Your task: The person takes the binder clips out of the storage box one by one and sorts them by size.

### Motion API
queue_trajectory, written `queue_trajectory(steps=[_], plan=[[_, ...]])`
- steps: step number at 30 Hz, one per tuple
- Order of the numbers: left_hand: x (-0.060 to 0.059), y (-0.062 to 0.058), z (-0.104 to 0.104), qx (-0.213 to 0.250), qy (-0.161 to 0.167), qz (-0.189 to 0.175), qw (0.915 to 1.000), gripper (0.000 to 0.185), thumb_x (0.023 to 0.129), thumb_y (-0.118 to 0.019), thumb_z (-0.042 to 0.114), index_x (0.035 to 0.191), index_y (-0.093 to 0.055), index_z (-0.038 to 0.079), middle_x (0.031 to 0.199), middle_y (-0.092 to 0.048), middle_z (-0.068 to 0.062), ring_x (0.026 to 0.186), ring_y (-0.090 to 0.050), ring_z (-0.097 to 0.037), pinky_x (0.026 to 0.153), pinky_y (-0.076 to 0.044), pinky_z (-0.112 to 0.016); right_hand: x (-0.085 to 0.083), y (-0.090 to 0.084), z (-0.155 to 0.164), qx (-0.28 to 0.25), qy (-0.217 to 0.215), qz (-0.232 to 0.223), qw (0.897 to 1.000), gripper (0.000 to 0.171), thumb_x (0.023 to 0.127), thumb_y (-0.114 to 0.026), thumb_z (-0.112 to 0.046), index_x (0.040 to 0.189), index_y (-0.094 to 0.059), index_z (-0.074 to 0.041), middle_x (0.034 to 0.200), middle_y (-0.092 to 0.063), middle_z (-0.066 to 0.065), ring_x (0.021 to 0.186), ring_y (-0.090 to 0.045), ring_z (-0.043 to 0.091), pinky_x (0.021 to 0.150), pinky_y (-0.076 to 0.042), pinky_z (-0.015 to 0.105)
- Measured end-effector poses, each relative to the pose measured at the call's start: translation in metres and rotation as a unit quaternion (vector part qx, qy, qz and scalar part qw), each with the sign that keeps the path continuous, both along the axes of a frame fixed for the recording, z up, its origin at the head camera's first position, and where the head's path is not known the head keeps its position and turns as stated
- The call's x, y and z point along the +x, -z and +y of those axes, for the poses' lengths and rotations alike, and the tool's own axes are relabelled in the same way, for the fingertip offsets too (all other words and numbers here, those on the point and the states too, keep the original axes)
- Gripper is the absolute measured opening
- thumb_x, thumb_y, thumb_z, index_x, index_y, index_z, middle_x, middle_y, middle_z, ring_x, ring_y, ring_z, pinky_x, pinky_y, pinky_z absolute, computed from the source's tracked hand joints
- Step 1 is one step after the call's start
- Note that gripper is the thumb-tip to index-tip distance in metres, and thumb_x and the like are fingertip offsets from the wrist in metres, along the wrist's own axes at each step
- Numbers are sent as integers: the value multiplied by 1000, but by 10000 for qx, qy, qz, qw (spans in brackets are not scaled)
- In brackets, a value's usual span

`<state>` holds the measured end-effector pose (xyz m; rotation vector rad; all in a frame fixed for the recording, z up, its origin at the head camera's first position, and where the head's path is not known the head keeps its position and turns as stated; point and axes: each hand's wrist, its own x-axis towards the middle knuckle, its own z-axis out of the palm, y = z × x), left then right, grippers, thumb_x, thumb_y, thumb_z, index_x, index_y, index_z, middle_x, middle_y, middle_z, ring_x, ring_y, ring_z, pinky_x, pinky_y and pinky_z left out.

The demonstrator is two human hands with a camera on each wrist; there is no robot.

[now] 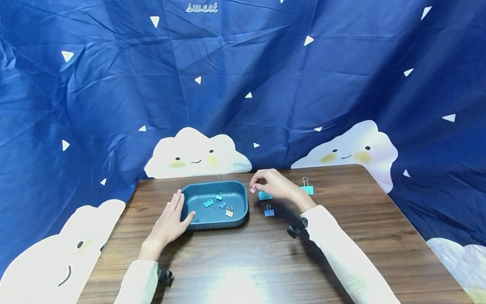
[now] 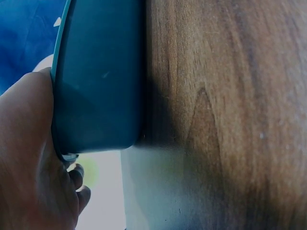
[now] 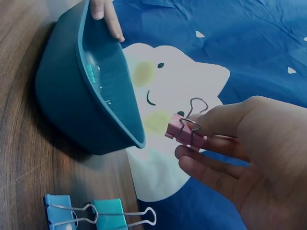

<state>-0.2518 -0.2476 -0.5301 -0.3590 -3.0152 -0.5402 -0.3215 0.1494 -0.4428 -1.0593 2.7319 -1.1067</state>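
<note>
A pink binder clip (image 3: 180, 129) with wire handles is pinched between the thumb and fingers of my right hand (image 1: 274, 183), just off the right end of a dark teal tray (image 1: 216, 226). My left hand (image 1: 171, 220) rests on the tray's left end, thumb over the near rim and the other fingers along the left side. Inside the tray lie several small binder clips, among them a teal one (image 1: 208, 203), a blue one (image 1: 222, 205) and a whitish one (image 1: 229, 212). Under my right hand, partly covered by it, is a larger teal binder clip (image 1: 264, 196).
A blue binder clip (image 1: 269, 211) lies on the wooden table (image 1: 235, 257) right of the tray. Farther right is another teal binder clip (image 1: 307, 188) with its wire handles pointing away. Behind the table hangs a blue cloth (image 1: 228, 105) printed with clouds.
</note>
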Motion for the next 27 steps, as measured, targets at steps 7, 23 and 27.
queue_trajectory(steps=[7,23,27], plan=[[0,0,0,-5,2,-8,10000,90,109,-53,52,167,-18,-8,178,-11,-24,165,-16,-44,134,-20,-60,2,5,20,-216,403,-256,9986,10,103,-71,-12,101,-81,-13,95,-81,-6,87,-74,12,79,-59,25],[0,0,-1,77,10,-38,10000,88,109,-56,48,167,-19,-7,178,-11,-24,165,-15,-43,135,-19,-60,5,24,64,-674,934,-397,9926,8,100,-72,-9,107,-69,-6,91,-80,6,78,-75,20,69,-57,23],[0,0,-1,74,22,-71,9999,89,109,-55,49,167,-19,-8,178,-11,-24,166,-13,-42,135,-17,-59,4,28,75,-823,1003,-613,9896,6,101,-69,-7,104,-64,-9,90,-77,13,68,-68,21,55,-57,31]])
